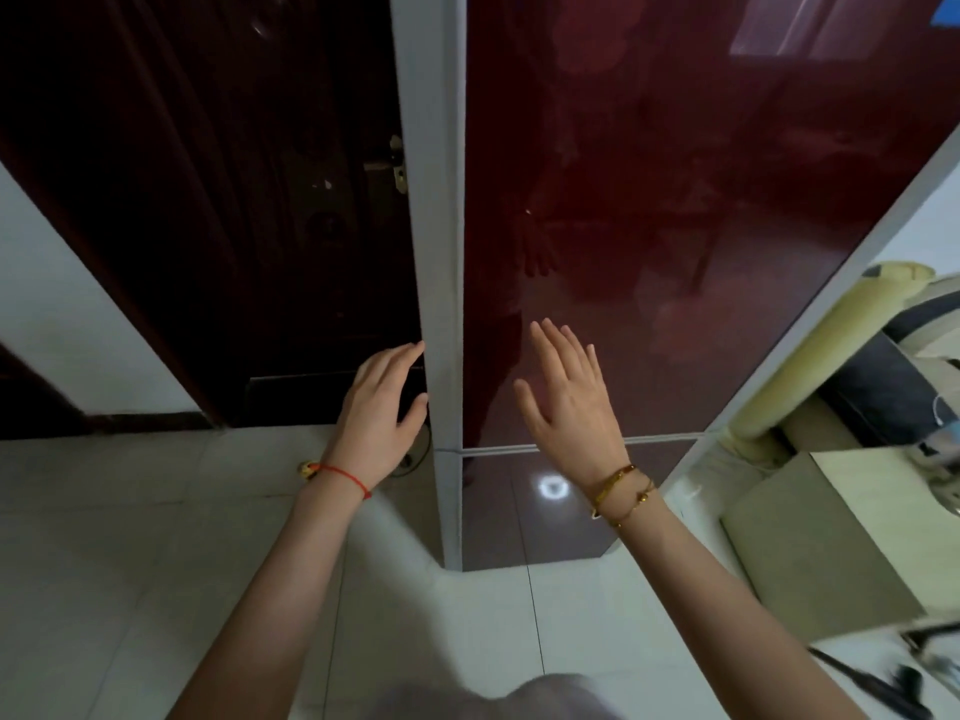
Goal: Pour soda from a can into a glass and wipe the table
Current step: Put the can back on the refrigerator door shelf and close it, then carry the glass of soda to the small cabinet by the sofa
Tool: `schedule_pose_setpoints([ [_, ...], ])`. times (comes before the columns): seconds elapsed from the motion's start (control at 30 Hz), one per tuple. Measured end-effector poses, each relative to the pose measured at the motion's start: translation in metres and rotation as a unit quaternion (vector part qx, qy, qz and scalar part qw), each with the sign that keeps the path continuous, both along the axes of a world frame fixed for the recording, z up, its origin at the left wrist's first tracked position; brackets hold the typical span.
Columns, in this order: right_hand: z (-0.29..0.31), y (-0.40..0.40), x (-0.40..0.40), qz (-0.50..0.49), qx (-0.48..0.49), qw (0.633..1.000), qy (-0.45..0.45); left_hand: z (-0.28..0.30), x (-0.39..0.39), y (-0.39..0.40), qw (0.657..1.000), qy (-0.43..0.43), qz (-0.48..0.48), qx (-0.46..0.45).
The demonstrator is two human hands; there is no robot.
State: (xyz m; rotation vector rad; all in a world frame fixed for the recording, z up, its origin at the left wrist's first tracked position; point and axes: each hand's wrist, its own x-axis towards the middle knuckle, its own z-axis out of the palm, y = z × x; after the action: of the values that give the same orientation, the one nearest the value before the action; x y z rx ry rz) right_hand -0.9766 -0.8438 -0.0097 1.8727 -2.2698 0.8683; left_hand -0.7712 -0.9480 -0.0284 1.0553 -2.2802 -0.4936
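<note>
I am standing at the fridge (649,210), a tall one with a glossy dark red door and a pale grey side edge. My left hand (382,407) is at that grey edge, fingers loosely bent, the tips and thumb touching or just wrapping the edge; I cannot tell whether they have a real hold on it. My right hand (566,402) is spread flat, fingers straight, in front of the red door and holding nothing; whether the palm touches the glass I cannot tell. No can, glass, table or cloth is in sight, so I judge the soda is probably inside the fridge and the pouring has not begun. If I pull with only my fingertips on that smooth edge, they may slip off. The wooden cabinet (810,532) stands close to the right of the fridge.
</note>
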Motion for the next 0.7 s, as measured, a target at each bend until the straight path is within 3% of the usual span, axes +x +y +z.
schedule_pose_setpoints([
  [0.43,-0.026,0.128,-0.026,-0.110,0.048,0.990,-0.078,-0.017,-0.029,0.080,0.994,-0.022,-0.103,0.022],
  [0.7,-0.031,0.203,-0.006,-0.229,0.051,0.968,-0.092,-0.016,-0.045,0.109,0.974,-0.013,-0.225,0.020],
])
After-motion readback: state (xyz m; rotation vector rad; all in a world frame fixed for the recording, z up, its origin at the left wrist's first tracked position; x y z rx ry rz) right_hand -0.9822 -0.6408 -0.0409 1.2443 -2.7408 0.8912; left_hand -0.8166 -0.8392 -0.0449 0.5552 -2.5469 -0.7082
